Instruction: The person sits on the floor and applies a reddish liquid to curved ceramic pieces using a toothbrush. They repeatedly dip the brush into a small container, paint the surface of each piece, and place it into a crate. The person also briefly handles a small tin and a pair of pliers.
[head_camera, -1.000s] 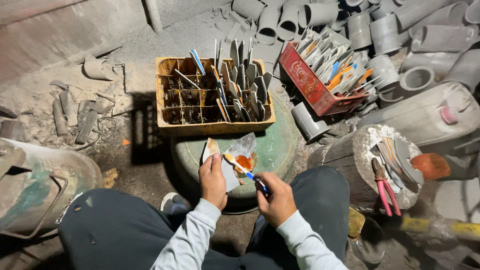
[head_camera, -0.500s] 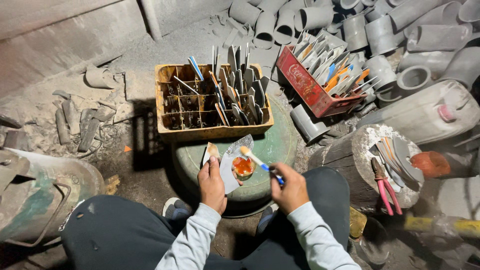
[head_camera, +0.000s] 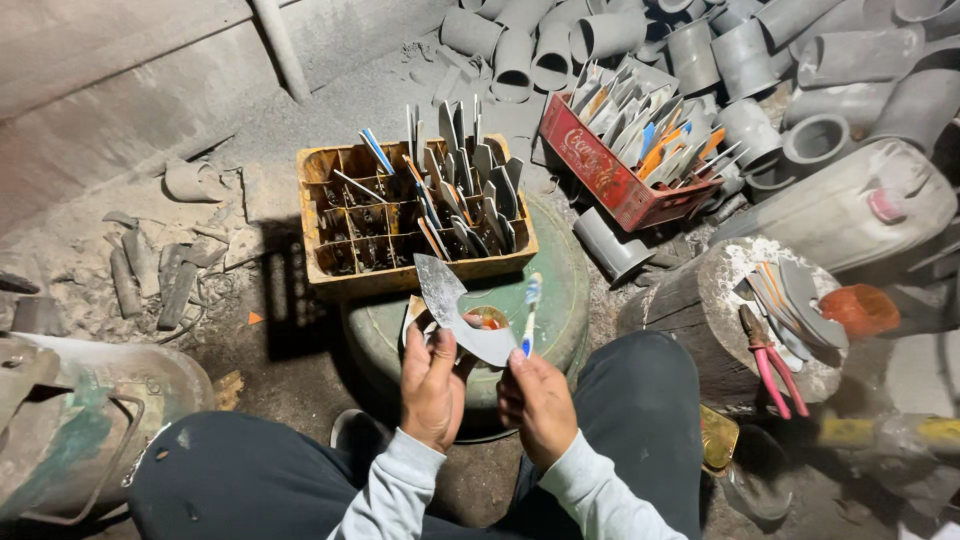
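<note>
Left hand (head_camera: 432, 385) grip holding curved metal blade (head_camera: 455, 310), right hand (head_camera: 538, 400) grip holding toothbrush (head_camera: 529, 312) upright just beside blade, yellow crate (head_camera: 400, 275) beyond.

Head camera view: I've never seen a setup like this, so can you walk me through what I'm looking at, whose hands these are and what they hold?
There is no machine here: one camera sits on a person's head and looks down at their own two bare hands and lap.

The left hand holds a flat, curved grey metal blade, along with something small I cannot make out. The right hand holds a toothbrush with a blue and white handle, bristles up, beside the blade.

Below them is a round green drum top bearing a small dish of orange paste. Behind stands a yellow divided crate of similar blades, and a red crate with more. Red-handled pliers lie on a wooden stump to the right.
</note>
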